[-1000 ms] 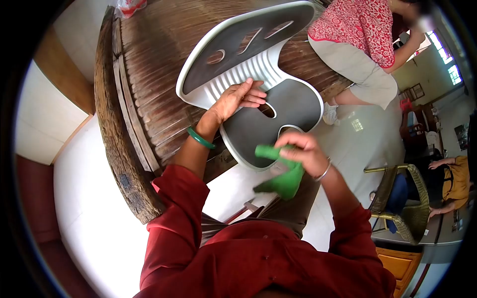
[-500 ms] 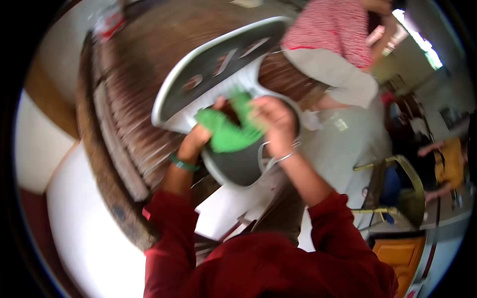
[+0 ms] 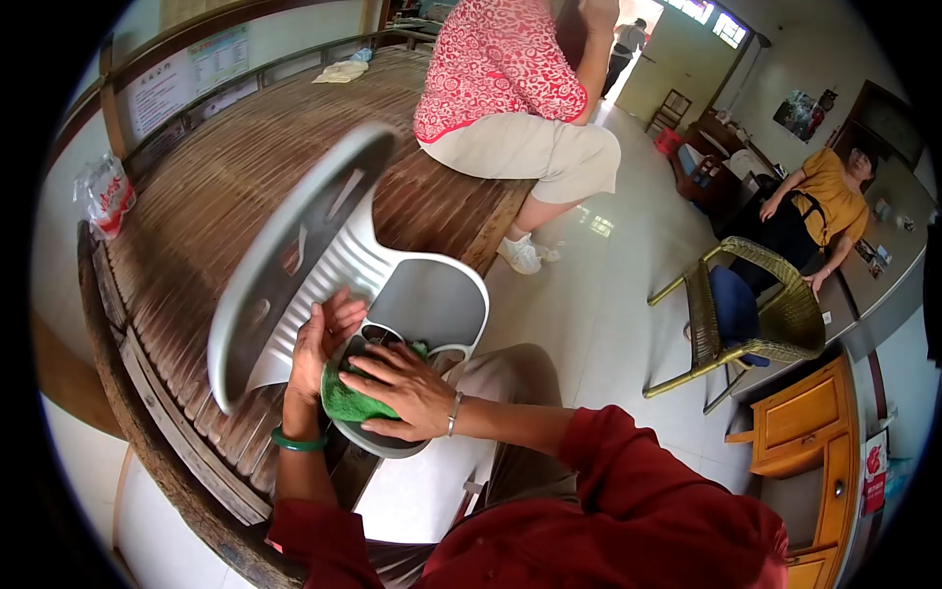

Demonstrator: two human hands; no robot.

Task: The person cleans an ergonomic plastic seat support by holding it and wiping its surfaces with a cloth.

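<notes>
A plastic seat in grey and white, with a ribbed middle and a raised backrest, lies at a tilt in front of me. On its near part rests a crumpled green cloth. My right hand lies flat over this cloth with the fingers spread, pressing it against the seat. Beside the cloth's left edge, my left hand has its fingers stretched out over the seat's ribbed middle. Whether its palm touches the cloth or the seat is hidden.
Beneath the seat is a slatted bamboo bed with a wooden rim. A person in a red patterned top sits on its far edge. Another person in yellow is at the right, behind a wicker chair. A wooden cabinet stands at lower right.
Both hands held the green cloth lifted above the seat; now it lies on the seat under my right hand. My left hand has let go of it. The view has shifted, showing more room.
</notes>
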